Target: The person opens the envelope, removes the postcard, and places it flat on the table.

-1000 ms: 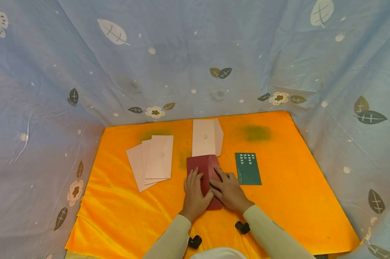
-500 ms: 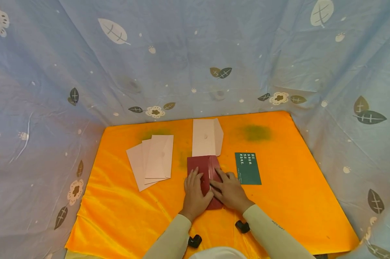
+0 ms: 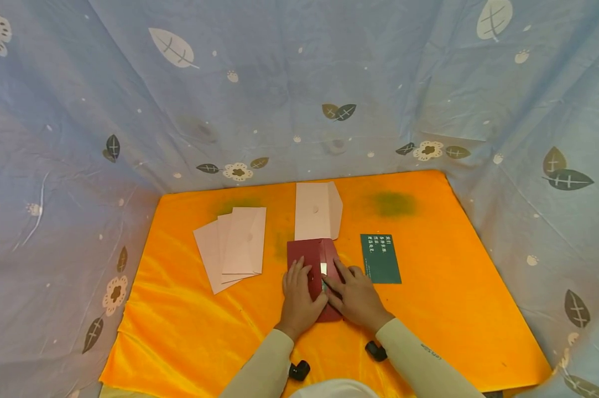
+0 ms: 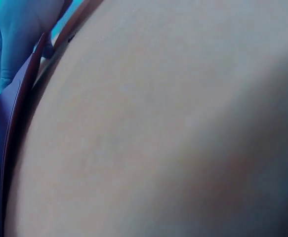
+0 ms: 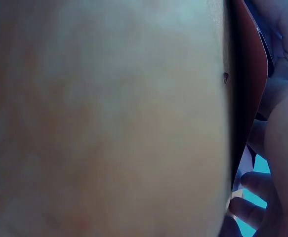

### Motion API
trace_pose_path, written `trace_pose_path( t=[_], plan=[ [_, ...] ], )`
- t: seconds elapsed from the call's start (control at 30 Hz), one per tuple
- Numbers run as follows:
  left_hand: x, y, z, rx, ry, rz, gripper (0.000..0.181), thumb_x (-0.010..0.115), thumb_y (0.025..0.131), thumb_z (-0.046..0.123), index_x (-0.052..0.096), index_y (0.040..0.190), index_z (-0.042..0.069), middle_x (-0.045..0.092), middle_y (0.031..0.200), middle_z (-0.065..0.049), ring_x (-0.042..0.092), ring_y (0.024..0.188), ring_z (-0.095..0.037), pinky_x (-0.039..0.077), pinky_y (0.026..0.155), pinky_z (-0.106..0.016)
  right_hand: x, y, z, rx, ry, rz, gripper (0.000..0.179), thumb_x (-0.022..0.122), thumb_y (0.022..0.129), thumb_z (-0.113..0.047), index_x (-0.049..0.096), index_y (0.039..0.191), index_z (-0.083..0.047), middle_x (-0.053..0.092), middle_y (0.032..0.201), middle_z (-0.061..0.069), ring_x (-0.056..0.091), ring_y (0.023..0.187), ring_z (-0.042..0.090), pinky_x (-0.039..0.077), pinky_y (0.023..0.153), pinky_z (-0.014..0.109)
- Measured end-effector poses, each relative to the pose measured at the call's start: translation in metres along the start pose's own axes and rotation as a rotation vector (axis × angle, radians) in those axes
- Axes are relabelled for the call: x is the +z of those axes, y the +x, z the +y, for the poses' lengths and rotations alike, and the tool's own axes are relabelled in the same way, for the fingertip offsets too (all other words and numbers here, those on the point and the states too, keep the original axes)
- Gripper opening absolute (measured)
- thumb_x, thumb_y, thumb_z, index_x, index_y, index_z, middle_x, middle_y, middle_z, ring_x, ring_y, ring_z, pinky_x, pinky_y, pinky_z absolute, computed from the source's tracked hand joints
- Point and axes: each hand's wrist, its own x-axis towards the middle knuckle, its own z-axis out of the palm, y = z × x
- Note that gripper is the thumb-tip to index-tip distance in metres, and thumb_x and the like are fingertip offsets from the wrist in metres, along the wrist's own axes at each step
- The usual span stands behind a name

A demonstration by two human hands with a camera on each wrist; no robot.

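Observation:
In the head view a dark red envelope [image 3: 296, 250] lies at the middle of the table, its flap side to the right. My left hand [image 3: 299, 301] rests with extended fingers on the envelope's left part and holds it down. The thumb and forefinger of my right hand [image 3: 356, 293] pinch at the opening beside the flap. A shiny card edge [image 3: 323, 268], pale above and greenish lower down, shows there; fingers hide most of it. In the left wrist view the red paper edge [image 4: 8, 113] stands raised beside the other hand's fingers.
Several pale pink envelopes [image 3: 241, 243] lie fanned out at left. Another pale envelope [image 3: 311, 210], flap spread, lies just beyond the red one. A dark green card [image 3: 381, 260] with white writing sits at right. Orange cloth covers the table [image 3: 443, 309]; patterned curtains [image 3: 289, 83] surround it.
My right hand has shifted slightly to the right, and the thin shiny line at the envelope's opening has widened into a pale and greenish strip. The left hand stays where it was.

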Motion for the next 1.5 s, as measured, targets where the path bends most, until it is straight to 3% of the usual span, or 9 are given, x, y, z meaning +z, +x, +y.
trace_pose_path(
  t=[0.2,0.4,0.63,0.9,1.1,1.5],
  plan=[
    [0.001,0.000,0.001,0.008,0.006,0.012,0.070,0.074,0.092,0.030,0.051,0.150,-0.001,0.033,0.172,-0.018,0.025,0.159,-0.040,0.015,0.124,-0.066,-0.002,0.003,0.002,0.065,-0.011,-0.047,0.072,0.078,0.100,-0.048,0.058,0.160,-0.013,0.042,0.166,0.025,0.053,0.127,0.048,0.054,0.094,0.059],
    [0.000,-0.001,0.001,0.004,0.005,0.008,0.071,0.075,0.092,0.030,0.051,0.150,-0.001,0.033,0.172,-0.018,0.024,0.159,-0.040,0.014,0.124,-0.067,0.000,0.008,0.006,0.090,0.037,-0.082,0.070,0.074,0.102,-0.049,0.052,0.165,-0.027,0.035,0.169,0.025,0.050,0.130,0.049,0.050,0.102,0.064],
    [-0.001,0.000,0.002,0.002,0.016,0.005,0.072,0.074,0.091,0.031,0.051,0.151,0.000,0.033,0.173,-0.016,0.024,0.160,-0.038,0.015,0.125,-0.066,0.005,0.011,0.007,0.050,-0.015,-0.046,0.069,0.077,0.099,-0.049,0.058,0.161,-0.025,0.036,0.168,0.026,0.052,0.121,0.046,0.055,0.091,0.060],
    [0.000,0.000,0.002,-0.002,0.014,-0.001,0.072,0.074,0.090,0.031,0.051,0.151,0.000,0.033,0.173,-0.016,0.025,0.159,-0.038,0.015,0.125,-0.067,0.000,0.009,0.003,0.059,-0.072,-0.081,0.069,0.074,0.101,-0.052,0.057,0.162,-0.025,0.036,0.170,0.022,0.051,0.130,0.045,0.053,0.098,0.060],
    [0.000,0.001,0.001,-0.008,0.020,-0.013,0.072,0.073,0.091,0.031,0.051,0.152,0.000,0.032,0.173,-0.015,0.024,0.160,-0.037,0.012,0.125,-0.068,0.000,0.003,0.001,0.044,-0.107,-0.067,0.068,0.075,0.101,-0.051,0.059,0.160,-0.021,0.037,0.169,0.023,0.052,0.127,0.046,0.054,0.090,0.056],
    [-0.002,-0.001,0.003,0.010,0.043,-0.006,0.072,0.076,0.091,0.032,0.052,0.151,0.001,0.033,0.173,-0.017,0.026,0.159,-0.038,0.016,0.124,-0.067,-0.003,0.016,0.006,0.132,0.088,-0.112,0.077,0.080,0.098,-0.047,0.054,0.163,-0.015,0.034,0.169,0.026,0.047,0.127,0.047,0.048,0.102,0.063]
  ],
)
